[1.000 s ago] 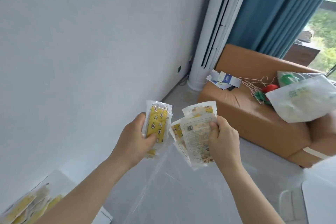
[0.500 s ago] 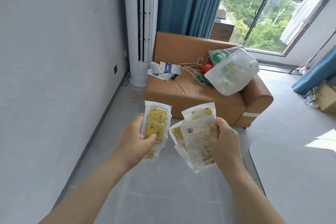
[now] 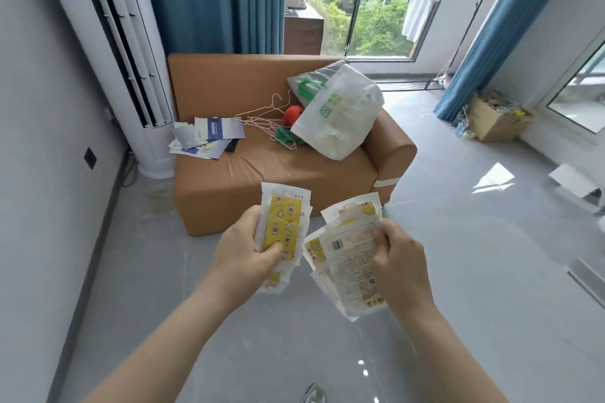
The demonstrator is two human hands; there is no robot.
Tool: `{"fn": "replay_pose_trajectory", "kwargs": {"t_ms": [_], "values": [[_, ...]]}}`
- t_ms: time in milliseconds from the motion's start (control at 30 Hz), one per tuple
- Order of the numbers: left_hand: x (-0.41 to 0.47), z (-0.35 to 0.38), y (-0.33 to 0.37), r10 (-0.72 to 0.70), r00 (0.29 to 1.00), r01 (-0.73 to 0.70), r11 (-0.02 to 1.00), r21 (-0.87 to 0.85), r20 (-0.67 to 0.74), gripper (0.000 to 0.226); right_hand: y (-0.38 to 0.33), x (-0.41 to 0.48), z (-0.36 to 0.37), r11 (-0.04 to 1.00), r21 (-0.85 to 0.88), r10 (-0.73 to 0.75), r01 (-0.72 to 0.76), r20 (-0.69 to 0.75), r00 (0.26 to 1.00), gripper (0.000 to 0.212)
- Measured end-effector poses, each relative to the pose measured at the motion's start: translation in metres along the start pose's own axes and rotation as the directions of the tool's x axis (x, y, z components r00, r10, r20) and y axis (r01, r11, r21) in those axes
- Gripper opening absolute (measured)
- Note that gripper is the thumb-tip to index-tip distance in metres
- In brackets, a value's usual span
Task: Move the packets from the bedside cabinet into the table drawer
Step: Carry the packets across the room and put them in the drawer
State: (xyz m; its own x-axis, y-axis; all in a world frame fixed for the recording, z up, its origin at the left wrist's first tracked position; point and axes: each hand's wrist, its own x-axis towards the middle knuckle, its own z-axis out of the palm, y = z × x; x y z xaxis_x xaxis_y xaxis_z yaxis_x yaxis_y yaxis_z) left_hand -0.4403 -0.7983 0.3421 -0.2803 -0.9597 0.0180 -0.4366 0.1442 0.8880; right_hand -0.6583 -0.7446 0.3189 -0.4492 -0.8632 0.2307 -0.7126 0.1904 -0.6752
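My left hand (image 3: 244, 247) grips a small stack of clear packets (image 3: 284, 226) with a yellow patterned item facing up. My right hand (image 3: 401, 257) holds a fanned bunch of several packets (image 3: 348, 253), the top one showing its printed white back with a barcode. Both hands are held at chest height over the grey floor, a short gap between the two bunches. Neither the bedside cabinet nor the table drawer is in view.
A brown leather sofa (image 3: 229, 173) stands straight ahead, with papers (image 3: 206, 137), wire hangers and a white plastic bag (image 3: 337, 114) on it. A tall white air conditioner (image 3: 124, 52) stands at the left wall. Blue curtains, a window, and a cardboard box (image 3: 494, 118) are at the right.
The view has swung right, from the wall and a surface with packets at lower left toward the sofa and window. Both hands keep their packets in the same pose.
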Motion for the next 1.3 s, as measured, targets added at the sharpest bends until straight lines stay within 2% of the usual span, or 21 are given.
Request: {"fn": "replay_pose_trajectory", "kwargs": {"t_ms": [333, 700, 1000, 1300], "values": [[0.136, 0.083, 0.036, 0.015, 0.996, -0.014, 1.000, -0.015, 0.083, 0.034, 0.068, 0.133, -0.017, 0.997, 0.036, 0.067, -0.066, -0.022, 0.998, 0.022], [0.307, 0.132, 0.044, 0.069, 0.963, -0.060, 0.997, -0.044, 0.260, 0.036, 0.112, 0.267, 0.006, 0.978, 0.003, 0.209, -0.210, -0.114, 0.971, 0.021], [0.443, 0.158, 0.054, 0.127, 0.889, -0.144, 0.990, 0.004, 0.440, 0.030, 0.122, 0.354, 0.024, 0.925, 0.005, 0.371, -0.380, -0.232, 0.899, 0.021], [0.536, 0.223, 0.068, 0.143, 0.818, -0.205, 0.977, 0.051, 0.557, 0.021, 0.168, 0.418, 0.019, 0.856, -0.008, 0.490, -0.516, -0.302, 0.818, 0.022]]}}
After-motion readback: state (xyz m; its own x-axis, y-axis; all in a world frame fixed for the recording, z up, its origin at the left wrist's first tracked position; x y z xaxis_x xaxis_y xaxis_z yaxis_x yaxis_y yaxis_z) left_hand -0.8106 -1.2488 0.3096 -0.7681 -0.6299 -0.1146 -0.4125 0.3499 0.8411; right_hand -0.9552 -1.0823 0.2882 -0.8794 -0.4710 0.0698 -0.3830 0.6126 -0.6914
